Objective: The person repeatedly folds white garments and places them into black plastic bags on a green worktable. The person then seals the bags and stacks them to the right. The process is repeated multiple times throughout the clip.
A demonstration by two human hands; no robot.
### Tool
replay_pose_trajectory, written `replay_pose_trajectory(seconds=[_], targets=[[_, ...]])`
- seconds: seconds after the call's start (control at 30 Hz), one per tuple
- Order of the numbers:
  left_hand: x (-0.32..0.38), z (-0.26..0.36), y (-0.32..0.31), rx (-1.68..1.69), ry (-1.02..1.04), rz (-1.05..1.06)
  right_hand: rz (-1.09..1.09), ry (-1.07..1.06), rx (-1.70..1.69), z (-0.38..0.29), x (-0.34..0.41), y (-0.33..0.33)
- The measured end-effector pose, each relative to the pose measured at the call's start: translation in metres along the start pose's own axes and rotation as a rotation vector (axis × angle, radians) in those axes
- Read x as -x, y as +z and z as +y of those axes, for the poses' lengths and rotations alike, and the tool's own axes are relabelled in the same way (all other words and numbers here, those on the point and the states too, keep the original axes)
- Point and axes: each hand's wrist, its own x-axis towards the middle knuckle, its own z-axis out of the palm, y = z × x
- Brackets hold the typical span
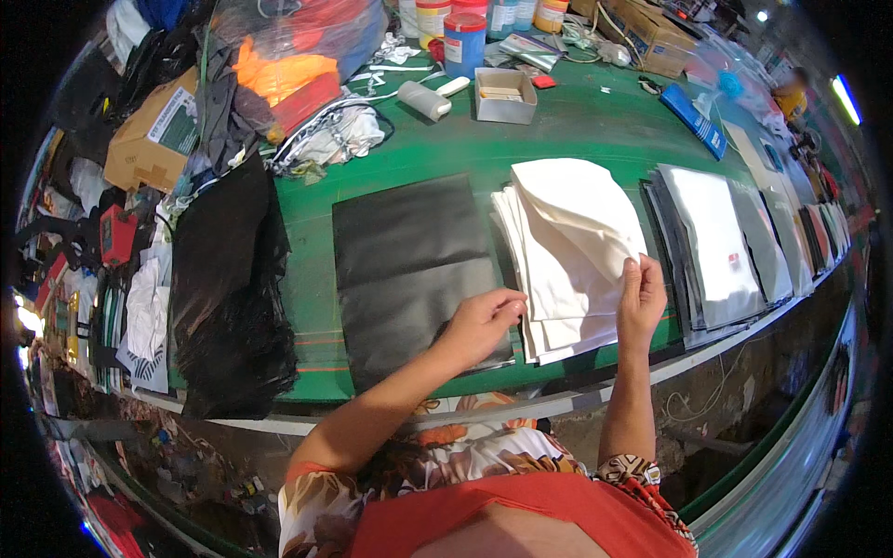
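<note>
A stack of folded white fabric pieces [568, 279] lies on the green tabletop before me. My right hand [643, 296] pinches the near right corner of the top piece between thumb and fingers, and that piece is lifted and curls over the stack. At the stack's left edge is my left hand [488, 319], fingers bent and close together; whether it grips any cloth cannot be made out. Under my left forearm, a flat black sheet [411, 258] covers the table, its near right part hidden by the arm.
Black plastic sheets [227, 300] hang over the table's front edge at left. Clear-wrapped flat packs [711, 251] line the right side. Farther back are a lint roller [422, 101], an open grey box [505, 95], a blue tub [464, 45] and a cardboard carton [153, 132].
</note>
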Motion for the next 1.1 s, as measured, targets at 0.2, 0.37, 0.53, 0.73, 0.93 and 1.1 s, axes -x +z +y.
replay_pose_trajectory(seconds=[0.2,0.37,0.53,0.73,0.93,1.1], targets=[[-0.016,-0.020,0.031,-0.198,0.127,0.082,0.257,0.187,-0.360,0.010,-0.026,-0.019],[-0.017,0.003,0.031,-0.098,-0.031,-0.015,0.204,0.138,-0.223,-0.001,-0.029,-0.027],[-0.023,0.007,0.036,0.885,-0.253,-0.399,-0.088,-0.362,0.297,-0.025,0.009,-0.010],[0.000,-0.005,0.058,0.864,0.029,-0.379,-0.399,-0.597,0.352,-0.059,0.050,0.015],[0.002,-0.002,0.041,0.830,-0.221,-0.099,-0.611,-0.196,0.089,-0.063,0.026,-0.001],[0.003,0.030,-0.033,1.297,-0.151,0.001,-0.352,-0.036,0.094,-0.037,-0.024,-0.006]])
